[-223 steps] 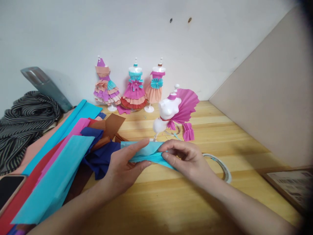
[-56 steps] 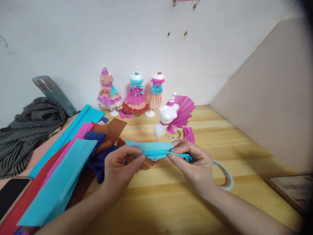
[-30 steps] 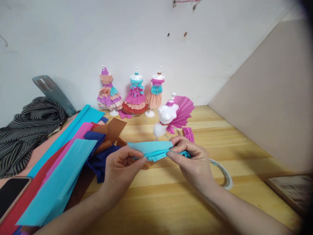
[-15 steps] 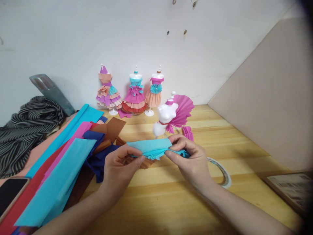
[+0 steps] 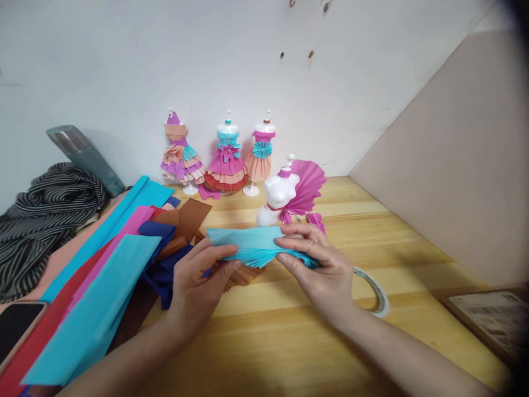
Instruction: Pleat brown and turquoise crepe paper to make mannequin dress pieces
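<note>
Both hands hold a strip of turquoise crepe paper [image 5: 248, 242] just above the wooden table [image 5: 289, 342]. My left hand [image 5: 198, 284] pinches the flat left part of the strip. My right hand [image 5: 318, 270] pinches the gathered, pleated end, which bunches under its fingers. Right behind the strip stands a white mini mannequin [image 5: 278, 193] with a pink pleated paper fan [image 5: 308, 184] attached. A small pink pleated piece [image 5: 316, 220] lies beside it.
Three dressed mini mannequins [image 5: 227, 157] stand at the wall. Sheets of coloured crepe paper [image 5: 103, 270] are piled at left, with a phone [image 5: 16, 331] and striped cloth [image 5: 41, 209]. A tape roll [image 5: 376, 292] lies right of my hand. A cardboard panel [image 5: 454, 165] stands at right.
The hands have kept gathering the turquoise strip; more of it is pleated at the right hand, and the left hand's fingers have shifted along the flat part. The view has shifted slightly.
</note>
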A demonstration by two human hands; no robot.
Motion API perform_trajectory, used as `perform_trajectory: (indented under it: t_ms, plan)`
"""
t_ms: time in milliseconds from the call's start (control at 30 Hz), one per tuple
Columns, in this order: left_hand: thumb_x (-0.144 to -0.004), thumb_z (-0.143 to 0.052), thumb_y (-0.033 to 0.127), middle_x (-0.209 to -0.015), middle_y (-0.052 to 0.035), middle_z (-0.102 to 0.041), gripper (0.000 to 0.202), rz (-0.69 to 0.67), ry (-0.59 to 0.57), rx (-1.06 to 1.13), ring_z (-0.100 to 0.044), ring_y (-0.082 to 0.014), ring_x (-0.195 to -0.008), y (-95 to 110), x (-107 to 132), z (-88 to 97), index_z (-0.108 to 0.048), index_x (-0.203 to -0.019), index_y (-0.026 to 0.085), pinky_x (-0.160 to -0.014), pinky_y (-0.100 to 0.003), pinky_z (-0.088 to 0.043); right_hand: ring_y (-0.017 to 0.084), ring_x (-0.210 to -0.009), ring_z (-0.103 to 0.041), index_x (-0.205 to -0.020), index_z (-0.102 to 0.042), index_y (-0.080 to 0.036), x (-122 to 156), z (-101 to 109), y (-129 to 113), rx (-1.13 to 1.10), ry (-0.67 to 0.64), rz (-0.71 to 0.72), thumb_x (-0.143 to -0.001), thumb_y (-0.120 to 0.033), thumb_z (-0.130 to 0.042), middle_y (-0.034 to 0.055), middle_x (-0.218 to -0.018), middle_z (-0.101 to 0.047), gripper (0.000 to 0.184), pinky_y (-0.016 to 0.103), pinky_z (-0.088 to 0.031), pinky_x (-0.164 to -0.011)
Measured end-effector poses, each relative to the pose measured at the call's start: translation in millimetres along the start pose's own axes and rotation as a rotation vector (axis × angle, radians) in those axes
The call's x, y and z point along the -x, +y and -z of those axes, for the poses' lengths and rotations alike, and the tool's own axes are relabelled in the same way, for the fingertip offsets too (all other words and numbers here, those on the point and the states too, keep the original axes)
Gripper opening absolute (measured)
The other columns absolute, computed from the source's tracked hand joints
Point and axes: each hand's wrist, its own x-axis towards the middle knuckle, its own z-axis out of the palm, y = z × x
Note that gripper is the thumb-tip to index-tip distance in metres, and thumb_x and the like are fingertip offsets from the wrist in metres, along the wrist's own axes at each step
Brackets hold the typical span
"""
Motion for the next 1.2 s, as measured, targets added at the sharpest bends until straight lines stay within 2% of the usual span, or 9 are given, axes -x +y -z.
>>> perform_trajectory:
  t_ms: [100, 267, 500, 733, 867, 967, 1100, 1200]
  plan:
    - [-0.075, -0.071, 0.014, -0.075, 0.0001, -0.064, 0.012, -0.028, -0.001, -0.003, -0.06, -0.0109, -0.067, -1.6, -2.2, -0.2, -0.072, -0.085, 0.02, -0.058, -0.018, -0.049, 0.019, -0.079, -0.064, -0.09, -0.075, -0.028, 0.4, 0.3, -0.3, 0.057, -0.006, 0.048, -0.077, -0.011, -0.069, 0.0068, -0.102, -0.066, 0.022, 0.036, -0.056, -0.067]
    - [-0.076, -0.069, 0.013, -0.069, 0.0008, -0.058, 0.008, -0.054, -0.014, -0.012, -0.055, -0.0095, -0.061, -1.6, -2.0, -0.5, -0.071, -0.08, 0.019, -0.052, -0.017, -0.045, 0.017, -0.075, -0.065, -0.089, -0.073, -0.027, 1.1, 0.3, 0.7, 0.1, 0.001, 0.116, -0.078, -0.009, -0.067, 0.0066, -0.103, -0.065, 0.023, 0.035, -0.057, -0.067]
    - [-0.076, -0.07, 0.014, -0.07, -0.0002, -0.061, 0.01, -0.089, 0.016, 0.014, -0.057, -0.0108, -0.063, -0.5, 0.1, -0.8, -0.07, -0.085, 0.019, -0.054, -0.019, -0.047, 0.022, -0.086, -0.066, -0.082, -0.07, -0.025, 1.6, 0.3, 2.8, 0.163, -0.015, 0.134, -0.079, -0.011, -0.066, 0.0072, -0.099, -0.067, 0.015, 0.039, -0.055, -0.074]
    - [-0.076, -0.07, 0.014, -0.076, -0.0007, -0.065, 0.017, -0.057, 0.051, -0.028, -0.06, -0.0117, -0.067, 0.0, -0.3, -0.8, -0.071, -0.092, 0.02, -0.058, -0.019, -0.05, 0.023, -0.092, -0.065, -0.08, -0.066, -0.023, 2.6, 0.3, 3.9, 0.169, -0.062, 0.082, -0.082, -0.014, -0.063, 0.0081, -0.103, -0.067, 0.01, 0.036, -0.053, -0.073]
    - [-0.075, -0.071, 0.017, -0.076, -0.0008, -0.065, 0.007, -0.091, 0.124, -0.096, -0.062, -0.0122, -0.067, 2.6, -0.3, 0.0, -0.073, -0.08, 0.021, -0.061, -0.02, -0.052, 0.024, -0.093, -0.065, -0.077, -0.066, -0.022, 2.7, -1.8, 3.2, 0.149, -0.056, 0.027, -0.082, -0.018, -0.064, 0.0088, -0.102, -0.068, 0.007, 0.036, -0.052, -0.072]
    - [-0.075, -0.07, 0.015, -0.074, -0.0001, -0.064, 0.006, -0.112, 0.118, -0.118, -0.061, -0.0111, -0.065, 3.5, -0.2, 1.4, -0.071, -0.075, 0.021, -0.06, -0.019, -0.051, 0.024, -0.093, -0.066, -0.078, -0.066, -0.022, 3.1, -3.2, 2.6, 0.116, -0.048, 0.028, -0.081, -0.017, -0.065, 0.0087, -0.1, -0.069, 0.006, 0.037, -0.052, -0.075]
    - [-0.075, -0.07, 0.015, -0.074, 0.0004, -0.062, 0.005, -0.025, 0.076, -0.075, -0.058, -0.0108, -0.066, 4.4, -1.8, 2.9, -0.068, -0.073, 0.02, -0.058, -0.019, -0.048, 0.023, -0.091, -0.066, -0.078, -0.065, -0.023, 3.3, -4.0, 1.8, 0.097, -0.054, 0.034, -0.082, -0.015, -0.064, 0.0079, -0.098, -0.07, 0.008, 0.037, -0.052, -0.076]
    - [-0.073, -0.071, 0.016, -0.069, 0.0017, -0.062, 0.006, 0.109, 0.031, 0.007, -0.057, -0.0101, -0.064, 6.7, -3.8, 3.4, -0.067, -0.07, 0.018, -0.058, -0.019, -0.047, 0.022, -0.088, -0.067, -0.078, -0.065, -0.022, 2.8, -4.3, 1.4, 0.078, -0.059, 0.025, -0.081, -0.015, -0.064, 0.0075, -0.096, -0.071, 0.008, 0.037, -0.052, -0.075]
